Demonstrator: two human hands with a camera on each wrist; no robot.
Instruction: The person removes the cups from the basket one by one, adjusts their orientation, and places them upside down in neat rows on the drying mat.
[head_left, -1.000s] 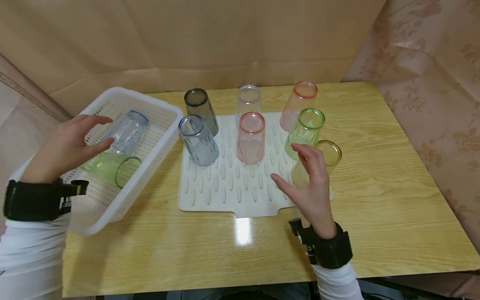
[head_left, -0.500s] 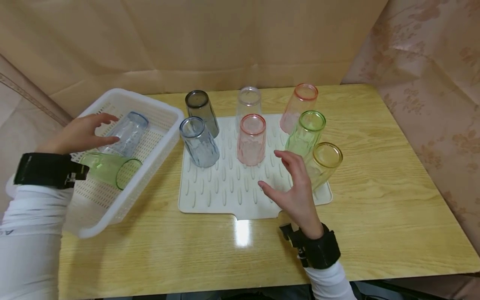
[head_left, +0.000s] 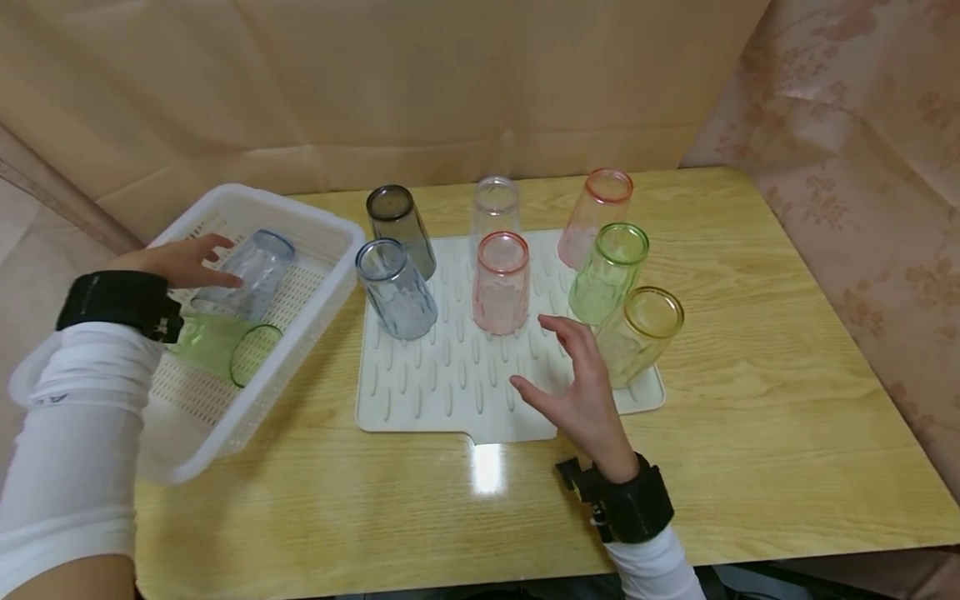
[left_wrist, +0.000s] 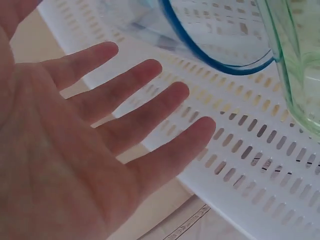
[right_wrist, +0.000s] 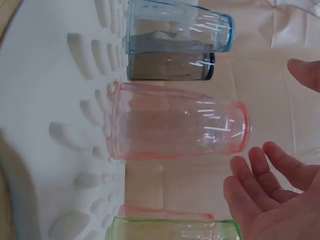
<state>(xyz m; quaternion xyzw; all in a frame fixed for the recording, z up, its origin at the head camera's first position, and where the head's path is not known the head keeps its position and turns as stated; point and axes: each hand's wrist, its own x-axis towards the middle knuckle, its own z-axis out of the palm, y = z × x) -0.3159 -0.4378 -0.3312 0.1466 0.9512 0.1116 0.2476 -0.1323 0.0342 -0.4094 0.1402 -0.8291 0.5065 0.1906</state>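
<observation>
A: Nearest to us, what do we see of the right hand (head_left: 581, 396)?

B: We see it hovering over the front of the white drying mat (head_left: 420, 392), fingers spread and relaxed, gripping nothing. Just beside it stands the yellow cup (head_left: 637, 333), upside down and apart from the fingers; ahead of it stands the front pink cup (head_left: 501, 282), likewise untouched, as the right wrist view confirms (right_wrist: 175, 122).

A: And the left hand (head_left: 176, 260)?

B: We find it inside the white perforated basket (head_left: 315, 221), fingers straight and spread (left_wrist: 145, 120). From the head view the fingertips seem to rest against the clear blue cup (head_left: 251, 268) lying tilted there; we cannot tell whether they truly touch. A green cup (head_left: 225, 348) lies on its side in the basket, nearer to us than that hand.

A: Farther back on the mat?

B: We note a blue cup (head_left: 395, 287) and a green cup (head_left: 606, 271) in the middle row, then a grey cup (head_left: 400, 218), a clear cup (head_left: 494, 207) and a second pink cup (head_left: 594, 215) at the rear, all inverted on the wooden table (head_left: 750, 400).
</observation>
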